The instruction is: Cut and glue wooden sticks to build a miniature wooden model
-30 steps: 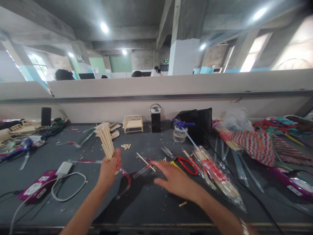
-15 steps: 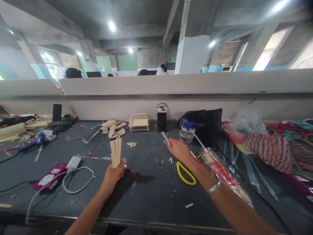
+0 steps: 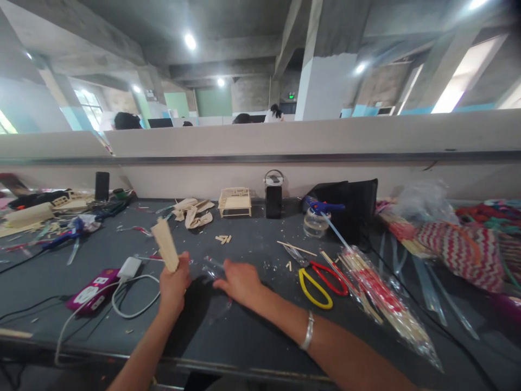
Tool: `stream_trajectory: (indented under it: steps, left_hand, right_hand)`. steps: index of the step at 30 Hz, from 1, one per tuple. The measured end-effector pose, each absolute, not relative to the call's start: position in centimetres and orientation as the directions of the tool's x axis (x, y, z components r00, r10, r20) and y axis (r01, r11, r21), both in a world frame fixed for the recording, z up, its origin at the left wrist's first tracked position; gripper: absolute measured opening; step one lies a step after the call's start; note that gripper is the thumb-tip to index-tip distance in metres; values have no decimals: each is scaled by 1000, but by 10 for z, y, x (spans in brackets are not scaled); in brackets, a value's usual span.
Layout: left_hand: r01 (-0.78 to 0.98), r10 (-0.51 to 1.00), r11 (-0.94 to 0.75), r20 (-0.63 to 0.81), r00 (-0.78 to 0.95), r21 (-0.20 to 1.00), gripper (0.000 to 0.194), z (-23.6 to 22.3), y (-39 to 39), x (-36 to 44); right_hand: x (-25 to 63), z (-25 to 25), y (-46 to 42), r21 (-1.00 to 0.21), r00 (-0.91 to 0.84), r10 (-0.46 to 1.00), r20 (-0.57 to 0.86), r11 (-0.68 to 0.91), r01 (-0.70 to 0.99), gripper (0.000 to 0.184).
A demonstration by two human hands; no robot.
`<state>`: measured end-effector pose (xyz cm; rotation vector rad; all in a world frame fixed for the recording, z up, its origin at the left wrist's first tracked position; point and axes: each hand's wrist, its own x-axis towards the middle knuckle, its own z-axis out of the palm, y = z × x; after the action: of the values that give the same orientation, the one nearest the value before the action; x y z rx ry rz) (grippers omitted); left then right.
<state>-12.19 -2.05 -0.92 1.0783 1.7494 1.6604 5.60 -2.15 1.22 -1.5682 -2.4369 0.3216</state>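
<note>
My left hand (image 3: 174,285) is closed around a bundle of thin wooden sticks (image 3: 166,244), which stand up out of the fist, tilted left. Just to the right, my right hand (image 3: 243,283) is low over the table with thumb and fingers closed on a crumpled clear plastic wrapper (image 3: 211,268). A single wooden stick (image 3: 296,248) lies across the blades of the scissors (image 3: 315,290), which have one red and one yellow handle. Short cut stick pieces (image 3: 223,239) lie beyond the hands.
A small wooden model bench (image 3: 235,203) stands at the back beside a black phone (image 3: 273,202). A blue glue gun (image 3: 325,207) rests on a glass jar (image 3: 315,224). Bagged sticks (image 3: 380,288) lie to the right. A purple power strip (image 3: 93,293) with a white cable is left.
My right hand swung out toward the back right, then returned left and closed on the plastic wrapper. A stick now lies over the scissors. The left hand's bundle has tilted left.
</note>
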Motion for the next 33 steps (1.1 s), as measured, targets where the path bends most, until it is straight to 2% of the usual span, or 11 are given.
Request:
stream_trajectory:
  steps: [2,3,4,7,12,18,22,26,31,32,33]
  left_hand:
    - [589,837,124,234,-494,798,26,-2,-8,-147]
    - [768,877,203,236,-418,607,25,2,-1,-160]
    - [892,932,257,148,-330,371,25,5,5,-172]
    - [945,963,261,20,-270,198,20,10,16,-192]
    - [966,972,234,-22,-233,112,22,6,9,-173]
    - [974,978,206,20,-209,91,30,15,4,-152]
    - [969,974,226,-9,-226,94,29,22,16,-166]
    - [966,979,204,-23,-203,159,21,28,32,-164]
    - [924,995,75,-84,-47,375,18,26,-2,-85]
    - [886,994,39,-107,12,461,20,23,-20,-61]
    - [751,982,28,-157,102,659,21,21,-40,-37]
  right_hand:
    - [43,1,-19,-379,-419,908,27,397,836,24]
    - [41,-2,-16,-423,-419,908,14,385,820,18]
    - [42,-4,-12,-470,-413,911,7,368,803,15]
    - [52,-2,-3,-625,-362,932,0,283,728,13]
    - [73,2,-8,-890,-295,948,-122,27,455,14]
    - [98,-3,-26,-974,-291,931,-223,-201,104,17]
    - [113,2,-35,-969,-289,929,-232,-247,-15,25]
    - [124,7,-45,-955,-300,920,-253,-287,-73,26]
    - [131,7,-63,-859,-299,884,-358,-438,-265,27]
    - [133,8,-68,-829,-326,867,-376,-472,-299,29]
    - [136,8,-73,-798,-371,841,-394,-514,-316,30]
